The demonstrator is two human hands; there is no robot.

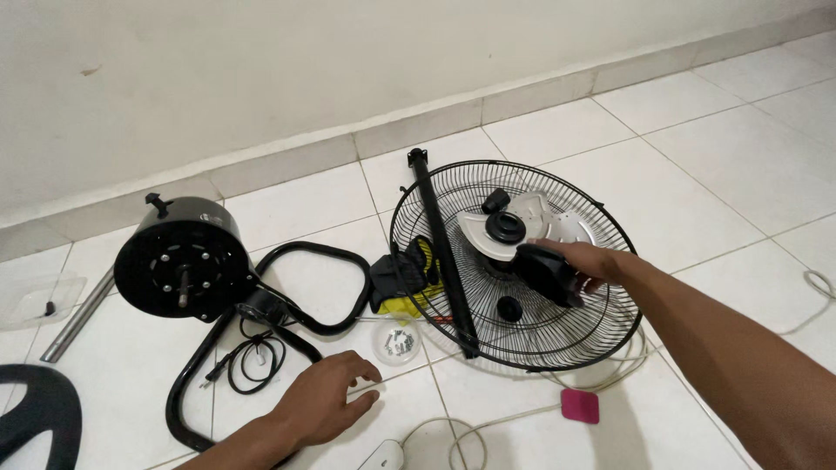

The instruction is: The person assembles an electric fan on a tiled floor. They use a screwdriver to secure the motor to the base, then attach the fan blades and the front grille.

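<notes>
Two hands: the right hand [592, 261] grips one black fan part [547, 273]; just beyond its fingers lie one wire fan guard [514, 261], one black tube [444, 252], perhaps two gloves [402, 277]; near the left hand [326, 402], one small clear dish [396, 339], one motor housing [181, 259]

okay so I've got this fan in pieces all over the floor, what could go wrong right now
1. The right hand grips a black part over the wire grille; if it slips, it could knock the grey blade lying there.
2. The small clear dish of screws sits close to the left hand; a nudge may scatter them.
3. The white cord loops across the tiles and could snag.
</notes>
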